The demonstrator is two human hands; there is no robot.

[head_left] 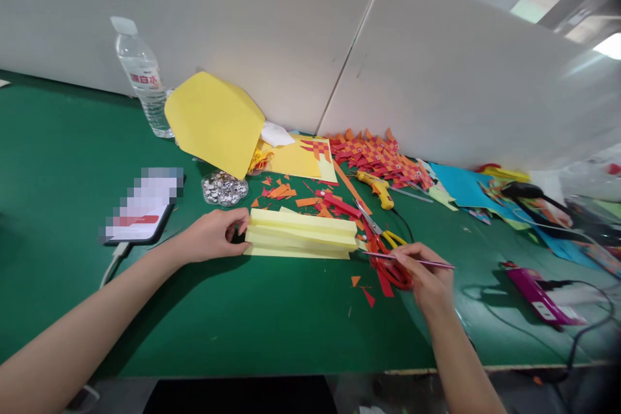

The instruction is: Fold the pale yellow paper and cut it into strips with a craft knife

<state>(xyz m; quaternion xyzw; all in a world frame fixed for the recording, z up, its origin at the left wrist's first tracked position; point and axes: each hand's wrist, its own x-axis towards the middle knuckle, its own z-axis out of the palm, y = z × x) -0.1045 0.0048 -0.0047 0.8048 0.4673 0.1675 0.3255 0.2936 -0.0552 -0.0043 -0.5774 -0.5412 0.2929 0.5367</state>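
Pinching the creased yellow paper (303, 233) mid-desk (272, 323), the left hand (218, 236) sat at nine o'clock; the right hand (431, 278), at four, gripped a slim rod (442, 264). Lengthwise folds were made, unflattened.

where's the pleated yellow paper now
In the head view, the pleated yellow paper is mid-picture on the table, left end at the left hand, right end by the thin stick in the right hand.

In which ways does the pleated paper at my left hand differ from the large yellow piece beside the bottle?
The pleated paper is pale; the large yellow piece is deeper in colour. The pleated paper has lengthwise folds, whereas the large yellow piece looks flat and broad. Both are yellow.
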